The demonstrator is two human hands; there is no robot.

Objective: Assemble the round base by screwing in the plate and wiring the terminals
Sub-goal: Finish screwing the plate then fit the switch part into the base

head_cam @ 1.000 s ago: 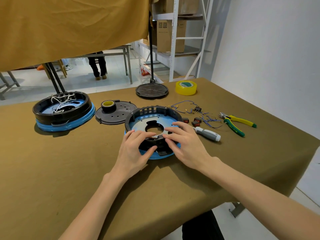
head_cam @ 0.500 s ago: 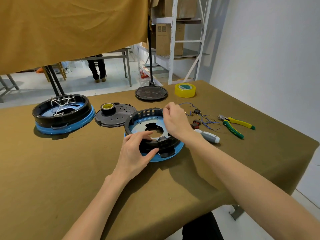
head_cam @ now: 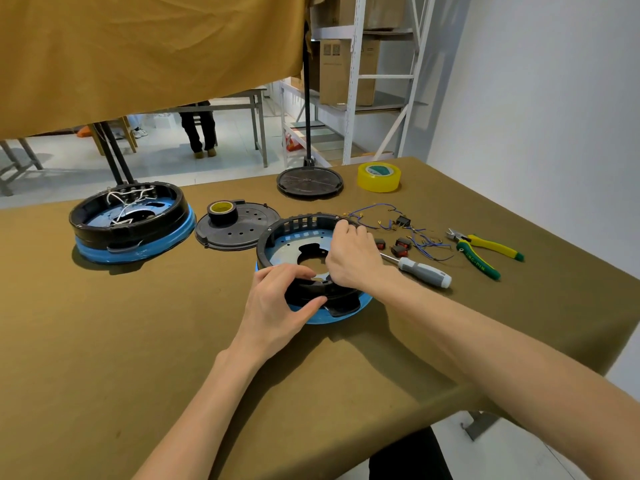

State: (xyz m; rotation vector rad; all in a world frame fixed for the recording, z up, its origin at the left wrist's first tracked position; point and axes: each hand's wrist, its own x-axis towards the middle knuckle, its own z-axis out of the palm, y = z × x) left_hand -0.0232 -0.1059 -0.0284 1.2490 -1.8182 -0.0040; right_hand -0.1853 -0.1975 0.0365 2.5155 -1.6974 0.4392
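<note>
A big table [head_cam: 104,341] with a brown cloth holds all the parts, so everything is easy to reach. A finished round base [head_cam: 130,225], black on blue with white wires inside, sits far to the left, maybe as a model to copy. The round base being built [head_cam: 277,237] sits in the middle, right in front of the person, with the shiny metal plate [head_cam: 294,249] lying flat inside it. The left hand [head_cam: 280,303] grips the near rim, thumb outside and fingers curled over the top, probably to keep the base from sliding. The right hand [head_cam: 349,254] reaches across to the far rim with its fingers curled there; I cannot tell if it pinches anything. A black lid [head_cam: 249,226] with a roll of tape on it waits just behind. The pliers [head_cam: 485,251] and the screwdriver [head_cam: 420,270] lie to the right, close by for later. The blue wires [head_cam: 381,216] and little red switches [head_cam: 398,245] lie beside them, not yet joined on.
</note>
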